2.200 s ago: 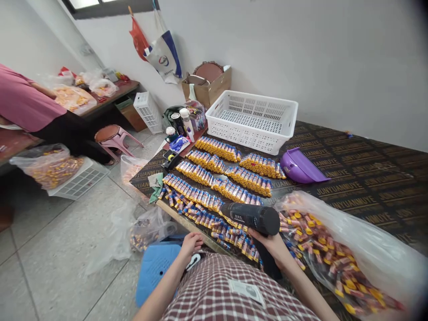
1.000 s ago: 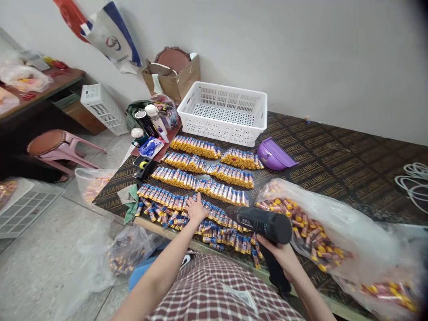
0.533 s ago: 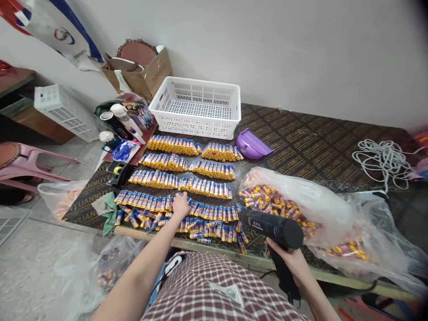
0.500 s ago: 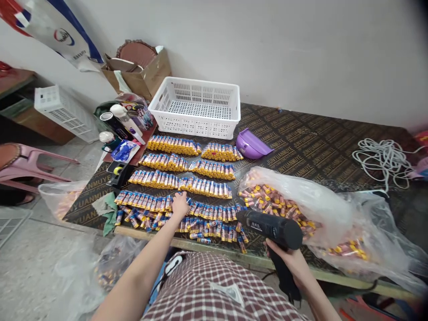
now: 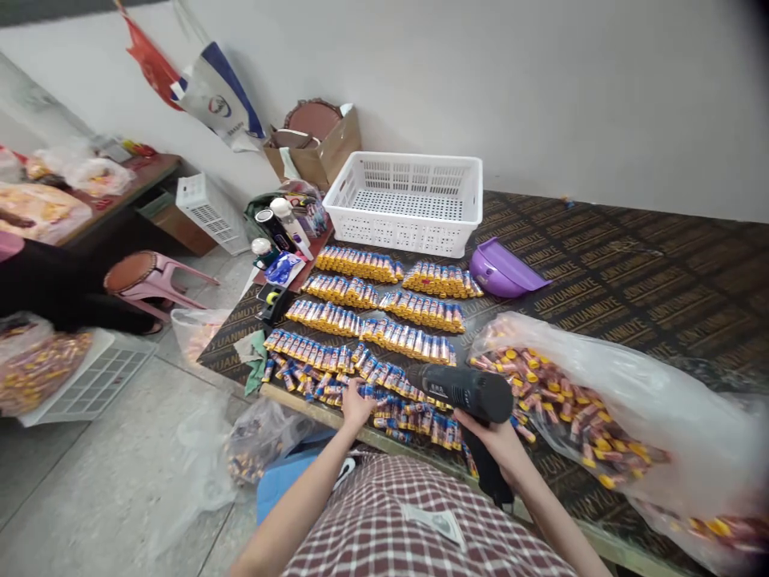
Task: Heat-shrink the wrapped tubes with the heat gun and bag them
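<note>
Right hand (image 5: 489, 445): grip wrapped round heat gun (image 5: 469, 391), just right of lower centre. Left hand (image 5: 356, 406) at tubes (image 5: 384, 371), lower centre; grip pinching or spread, cannot tell.

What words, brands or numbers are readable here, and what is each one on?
"JUNYUANMUYE": repeated across the dark tabletop.
Lettering on the black heat gun: too small to read surely.
Print on the hanging white-and-blue bag: too blurred.
Labels on the blue-and-yellow tubes: too small.
Patch on the checked garment: unreadable.
I can read no numbers.
</note>
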Tool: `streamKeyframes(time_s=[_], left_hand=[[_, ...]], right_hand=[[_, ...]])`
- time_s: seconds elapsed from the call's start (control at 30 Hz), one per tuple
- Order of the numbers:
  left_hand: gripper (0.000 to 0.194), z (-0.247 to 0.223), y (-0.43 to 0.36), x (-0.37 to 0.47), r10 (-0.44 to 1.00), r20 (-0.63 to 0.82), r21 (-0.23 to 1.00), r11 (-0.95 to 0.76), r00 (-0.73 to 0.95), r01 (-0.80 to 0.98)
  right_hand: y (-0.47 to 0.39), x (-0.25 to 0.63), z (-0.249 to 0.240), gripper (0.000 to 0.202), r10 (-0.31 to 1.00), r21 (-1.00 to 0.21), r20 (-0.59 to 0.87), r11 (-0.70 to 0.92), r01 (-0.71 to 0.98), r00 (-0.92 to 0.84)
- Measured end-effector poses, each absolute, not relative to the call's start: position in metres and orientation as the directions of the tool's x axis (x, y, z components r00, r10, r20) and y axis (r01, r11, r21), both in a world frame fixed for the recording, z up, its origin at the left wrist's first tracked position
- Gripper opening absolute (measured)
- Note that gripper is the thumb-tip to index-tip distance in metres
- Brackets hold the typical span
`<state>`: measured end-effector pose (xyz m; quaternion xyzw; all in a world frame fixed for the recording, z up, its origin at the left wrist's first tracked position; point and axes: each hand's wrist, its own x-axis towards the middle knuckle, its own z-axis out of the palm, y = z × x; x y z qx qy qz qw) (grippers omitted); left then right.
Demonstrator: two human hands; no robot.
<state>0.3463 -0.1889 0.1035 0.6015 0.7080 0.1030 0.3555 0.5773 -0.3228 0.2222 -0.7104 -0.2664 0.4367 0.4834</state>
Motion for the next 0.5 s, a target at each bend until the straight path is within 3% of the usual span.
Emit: streamKeyframes(time_s=[0.13, 0.27, 0.4, 0.5], left_hand=[[0.068, 0.09, -0.203, 0.351, 0.923, -0.375, 0.643, 0.325, -0.084, 0.694], [0.081, 0.087, -0.207, 0.349, 0.897, -0.443, 0.7, 0.336, 0.014, 0.631], [0.074, 0.089, -0.207, 0.335, 0.888, -0.447, 0.763, 0.313, 0.112, 0.565], [0.057, 0.09, -0.207, 0.317, 0.899, -0.424, 0.795, 0.311, 0.109, 0.52]], right_hand=[[-0.291, 0.558, 0.227, 0.051, 0.885, -0.94, -0.324, -0.341, -0.009, 0.335], [-0.266, 0.541, 0.234, 0.047, 0.92, -0.95, -0.294, -0.312, 0.028, 0.26], [-0.243, 0.527, 0.238, 0.043, 0.936, -0.955, -0.269, -0.29, 0.064, 0.228], [-0.226, 0.516, 0.244, 0.04, 0.943, -0.957, -0.268, -0.284, 0.057, 0.196]])
